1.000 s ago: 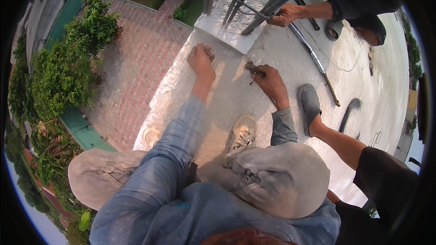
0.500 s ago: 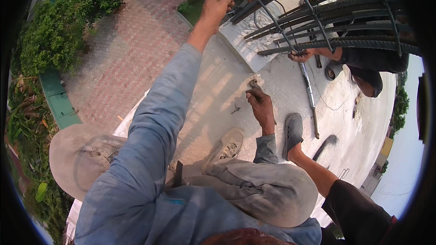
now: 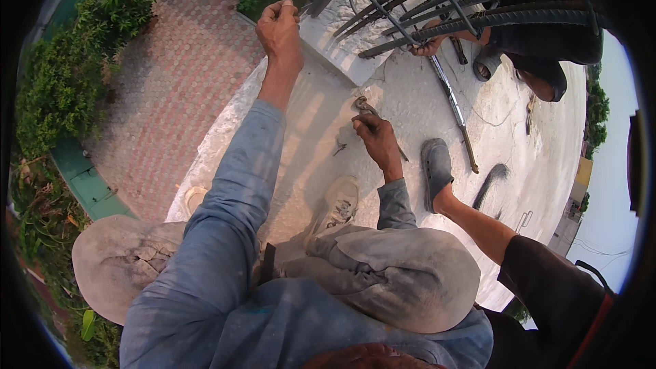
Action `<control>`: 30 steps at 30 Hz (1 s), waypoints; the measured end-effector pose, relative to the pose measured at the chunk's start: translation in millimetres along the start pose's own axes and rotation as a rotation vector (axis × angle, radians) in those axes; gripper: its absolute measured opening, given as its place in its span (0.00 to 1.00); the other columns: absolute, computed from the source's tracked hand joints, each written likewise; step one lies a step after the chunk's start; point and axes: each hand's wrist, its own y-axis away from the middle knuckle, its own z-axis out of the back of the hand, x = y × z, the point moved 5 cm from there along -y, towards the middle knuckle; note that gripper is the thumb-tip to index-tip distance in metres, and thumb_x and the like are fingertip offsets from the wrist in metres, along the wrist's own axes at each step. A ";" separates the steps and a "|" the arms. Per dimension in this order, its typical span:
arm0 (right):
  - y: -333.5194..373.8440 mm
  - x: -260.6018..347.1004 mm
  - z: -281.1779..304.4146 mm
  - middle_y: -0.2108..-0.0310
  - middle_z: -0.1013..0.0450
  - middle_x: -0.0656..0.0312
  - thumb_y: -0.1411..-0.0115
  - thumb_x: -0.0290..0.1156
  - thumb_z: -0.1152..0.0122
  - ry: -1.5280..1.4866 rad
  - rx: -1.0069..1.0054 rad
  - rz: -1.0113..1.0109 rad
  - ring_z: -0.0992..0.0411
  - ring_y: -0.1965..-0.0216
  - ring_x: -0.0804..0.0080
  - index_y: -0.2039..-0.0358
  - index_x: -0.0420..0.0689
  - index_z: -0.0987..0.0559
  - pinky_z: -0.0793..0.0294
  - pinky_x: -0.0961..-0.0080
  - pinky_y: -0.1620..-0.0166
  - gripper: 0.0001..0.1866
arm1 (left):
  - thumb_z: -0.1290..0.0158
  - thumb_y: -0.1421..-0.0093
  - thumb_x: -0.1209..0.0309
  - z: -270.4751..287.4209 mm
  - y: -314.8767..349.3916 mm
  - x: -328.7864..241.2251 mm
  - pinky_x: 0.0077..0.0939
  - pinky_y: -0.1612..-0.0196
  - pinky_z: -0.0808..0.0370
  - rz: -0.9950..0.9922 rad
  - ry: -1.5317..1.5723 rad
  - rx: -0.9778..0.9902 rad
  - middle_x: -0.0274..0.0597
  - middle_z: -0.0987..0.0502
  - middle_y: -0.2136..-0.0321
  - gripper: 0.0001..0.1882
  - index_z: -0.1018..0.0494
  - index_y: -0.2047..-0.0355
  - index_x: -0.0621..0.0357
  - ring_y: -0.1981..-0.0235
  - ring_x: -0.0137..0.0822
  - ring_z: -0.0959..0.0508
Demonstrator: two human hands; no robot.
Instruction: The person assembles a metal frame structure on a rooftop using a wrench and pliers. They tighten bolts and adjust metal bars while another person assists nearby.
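- Our left hand (image 3: 279,27) is raised far ahead, fingers curled shut around the end of a thin steel rod (image 3: 321,0) at the near edge of a rebar cage (image 3: 471,0).
- Our right hand (image 3: 377,140) rests low on the concrete slab (image 3: 307,130), fingers closed around a small metal tying tool (image 3: 365,107) whose hooked tip pokes out on the far side of the fist.
- Between our hands, the slab's raised concrete edge (image 3: 328,48) runs under the cage.
- Our dusty shoe (image 3: 336,203) stands just near the right hand.
- To the right, another person's foot in a grey clog (image 3: 436,164) stands on the slab.
- Further right, a long steel bar (image 3: 454,109) lies flat.
- At the far right, another person's hand (image 3: 430,46) grips the cage bars.
- Far left and below lie a brick-paved path (image 3: 171,82) and green shrubs (image 3: 75,61).
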 end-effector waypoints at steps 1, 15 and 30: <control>-2.1 -2.1 -0.9 0.60 0.16 0.47 0.34 0.33 0.36 -0.017 0.003 -0.005 0.18 0.57 0.59 0.54 0.34 0.15 0.23 0.67 0.51 0.15 | 0.42 0.33 0.69 1.1 6.0 5.5 0.23 0.64 0.27 0.031 -0.006 0.003 0.33 0.22 0.69 0.08 0.21 0.62 0.61 0.69 0.26 0.24; -7.9 -9.7 3.7 0.61 0.17 0.54 0.34 0.31 0.36 -0.174 -0.026 -0.082 0.22 0.61 0.73 0.50 0.33 0.17 0.23 0.72 0.54 0.17 | 0.44 0.32 0.68 -17.4 39.9 24.0 0.27 0.62 0.27 0.111 -0.076 0.103 0.39 0.19 0.67 0.12 0.21 0.58 0.66 0.67 0.30 0.24; -7.2 -6.7 3.9 0.62 0.17 0.57 0.33 0.31 0.37 -0.241 -0.050 -0.079 0.23 0.63 0.73 0.51 0.32 0.17 0.23 0.73 0.56 0.16 | 0.44 0.30 0.68 -13.4 39.0 21.8 0.23 0.63 0.27 0.174 -0.043 0.149 0.32 0.21 0.68 0.07 0.21 0.58 0.57 0.68 0.25 0.24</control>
